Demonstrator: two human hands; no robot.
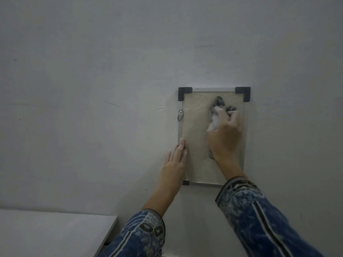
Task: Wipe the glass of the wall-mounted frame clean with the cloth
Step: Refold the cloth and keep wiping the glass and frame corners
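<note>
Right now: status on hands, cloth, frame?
Right hand shut on cloth, pressed to upper glass. Left hand open, fingers flat on frame left edge. Nothing in the way.

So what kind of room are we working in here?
Likely an indoor room, home or office; hard to say which. Plain painted wall, a small frame mounted on it, and a white furniture top below left.

Right hand (225, 134) with bunched cloth (219, 106) against frame (211, 89) glass (194, 127), left hand (173, 162) flat at its edge.
</note>
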